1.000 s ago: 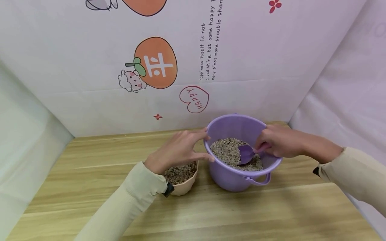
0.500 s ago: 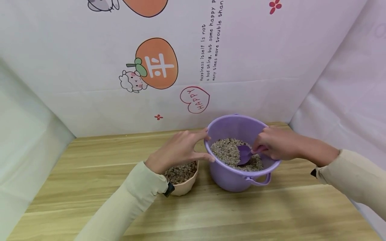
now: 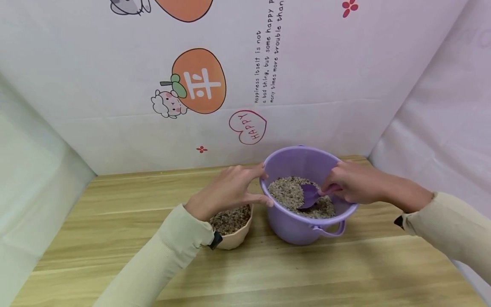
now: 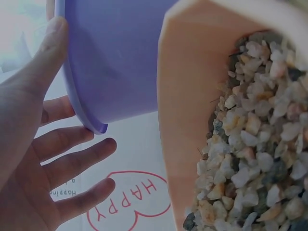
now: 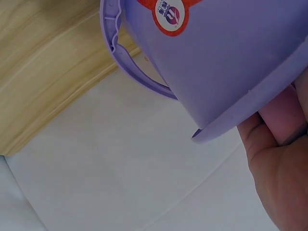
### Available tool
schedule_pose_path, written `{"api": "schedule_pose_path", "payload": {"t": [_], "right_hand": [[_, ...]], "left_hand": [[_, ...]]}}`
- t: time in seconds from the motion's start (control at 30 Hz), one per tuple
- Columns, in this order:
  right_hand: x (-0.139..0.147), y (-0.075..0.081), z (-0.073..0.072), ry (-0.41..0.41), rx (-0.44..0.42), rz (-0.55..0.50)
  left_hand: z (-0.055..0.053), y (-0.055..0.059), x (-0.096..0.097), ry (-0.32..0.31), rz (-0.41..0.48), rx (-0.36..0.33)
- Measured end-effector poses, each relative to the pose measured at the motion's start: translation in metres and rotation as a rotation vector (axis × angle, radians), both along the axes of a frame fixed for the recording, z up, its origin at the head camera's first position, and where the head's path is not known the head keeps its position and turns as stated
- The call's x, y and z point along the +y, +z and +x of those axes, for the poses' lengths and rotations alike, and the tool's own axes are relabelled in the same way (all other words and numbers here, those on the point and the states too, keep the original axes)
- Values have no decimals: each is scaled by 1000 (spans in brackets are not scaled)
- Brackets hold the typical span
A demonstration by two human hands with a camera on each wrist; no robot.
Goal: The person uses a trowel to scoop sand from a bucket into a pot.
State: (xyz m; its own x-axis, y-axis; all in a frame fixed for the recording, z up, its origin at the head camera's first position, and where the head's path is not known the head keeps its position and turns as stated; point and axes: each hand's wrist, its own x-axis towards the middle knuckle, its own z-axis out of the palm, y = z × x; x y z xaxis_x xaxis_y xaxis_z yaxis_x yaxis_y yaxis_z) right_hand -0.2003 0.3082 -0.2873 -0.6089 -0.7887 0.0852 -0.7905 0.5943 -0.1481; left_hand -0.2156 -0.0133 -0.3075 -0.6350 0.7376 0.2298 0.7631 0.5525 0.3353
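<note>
A purple bucket (image 3: 291, 228) holds a layer of gravel (image 3: 285, 192). Its near rim bears my left hand (image 3: 226, 192), thumb and fingertips spread along the edge, fingers fairly straight. In the left wrist view the thumb (image 4: 53, 43) lies on the rim and the other fingers fan out beside it. My right hand (image 3: 354, 181) reaches over the opposite rim and grips the pink handle (image 5: 285, 114) of a small shovel. The purple shovel blade (image 3: 310, 196) is partly sunk in the gravel. Below my left hand stands a peach-coloured pot (image 3: 235, 239) with coarser-looking gravel (image 4: 255, 154).
The pot stands just left of the bucket, close to it. The bucket's handle (image 3: 331, 232) hangs down at its front. Both stand on a wooden table (image 3: 268, 277), with a white printed cloth (image 3: 314, 85) behind and cloth walls at both sides.
My right hand has shifted slightly left, and the shovel blade has moved a little left through the gravel. My left hand stays on the rim.
</note>
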Motion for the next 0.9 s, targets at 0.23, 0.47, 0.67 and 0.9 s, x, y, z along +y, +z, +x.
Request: {"api": "schedule_pose_path", "payload": {"t": [0.23,0.47,0.67,0.9], "right_hand": [[-1,-2,-1,-3,-21,-37],[0,-4,-1,-15,-66,-59],[0,-4,0,-36,-75,-96],[-2,-5,2,-59,-57,-125]], "left_hand": [[0,-1,-2,3,6,1],[0,-3,-2,-2,14,-6],[0,-3,-1,-7,30,12],[0,-2,0,-4,24,18]]}}
